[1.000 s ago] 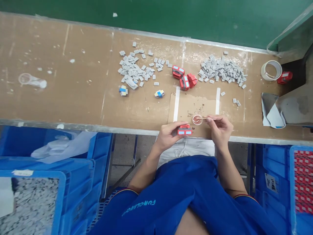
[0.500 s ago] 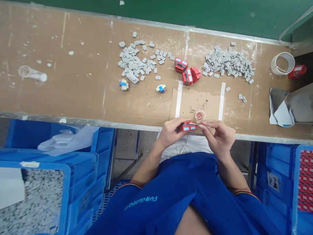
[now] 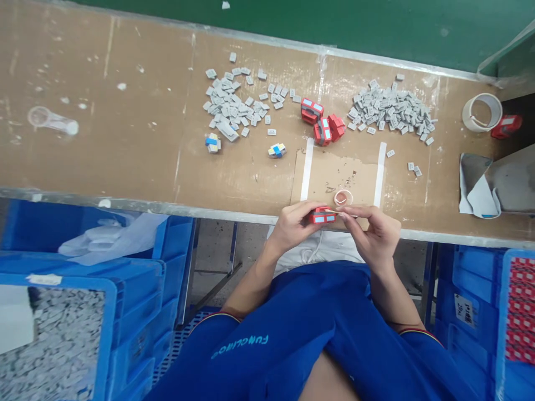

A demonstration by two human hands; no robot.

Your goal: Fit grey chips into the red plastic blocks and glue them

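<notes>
Left hand point(image 3: 295, 227) grips a red block point(image 3: 323, 215) firmly.
Right hand point(image 3: 375, 236) pinches a thin stick point(image 3: 346, 214), its tip kept steady at the block; a small round dish point(image 3: 343, 197) sits at one o'clock.

Left hand point(image 3: 297, 227) and right hand point(image 3: 377, 236) nearly meet, fingertips seemingly pinched.

The left hand point(image 3: 295, 225) is gripping a red block point(image 3: 322, 216) while the right hand point(image 3: 376, 236) is pinching a thin stick point(image 3: 332, 211) against it, just beside a small clear dish point(image 3: 343, 197), with small grey tiles point(image 3: 390, 106) lying in piles farther along the workbench point(image 3: 104, 156).
</notes>
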